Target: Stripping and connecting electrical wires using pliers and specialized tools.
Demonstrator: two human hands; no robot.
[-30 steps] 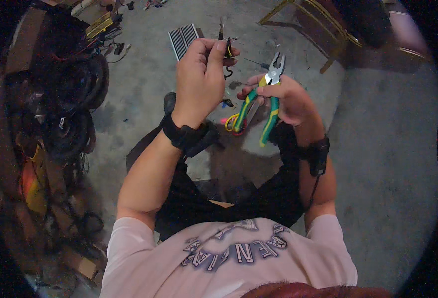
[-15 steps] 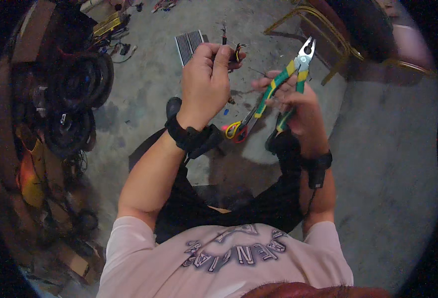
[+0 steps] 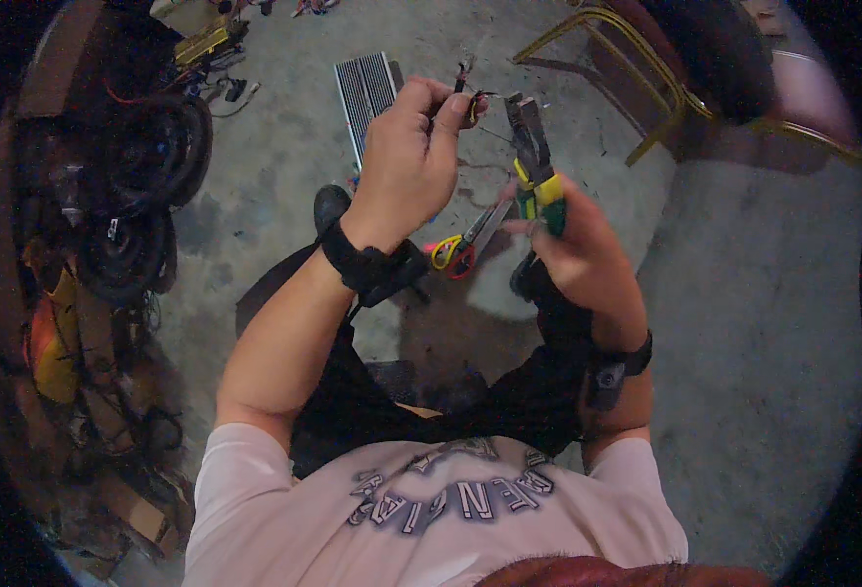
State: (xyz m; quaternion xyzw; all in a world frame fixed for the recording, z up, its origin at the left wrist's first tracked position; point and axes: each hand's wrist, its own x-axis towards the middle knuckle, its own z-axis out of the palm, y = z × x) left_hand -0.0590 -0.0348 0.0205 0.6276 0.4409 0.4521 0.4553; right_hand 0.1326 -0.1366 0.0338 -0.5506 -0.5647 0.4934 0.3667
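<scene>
My left hand (image 3: pixel 411 157) is raised in front of me and pinches a small bundle of thin wires (image 3: pixel 467 90) between thumb and fingers. My right hand (image 3: pixel 580 256) grips pliers (image 3: pixel 534 161) with green and yellow handles, jaws pointing up and close to the wires. Below the hands, scissors (image 3: pixel 462 247) with yellow and red handles lie on the concrete floor between my legs. Both wrists wear black bands.
A ribbed grey metal heat sink (image 3: pixel 364 93) lies on the floor ahead. Dark round speakers and tangled cables (image 3: pixel 128 196) pile up on the left. A yellow metal chair frame (image 3: pixel 646 68) stands at the upper right. Cardboard scraps (image 3: pixel 137 509) lie at the lower left.
The pliers have turned from slanting right to nearly upright, with the jaws now beside the wires. My left hand stayed raised with the wires.
</scene>
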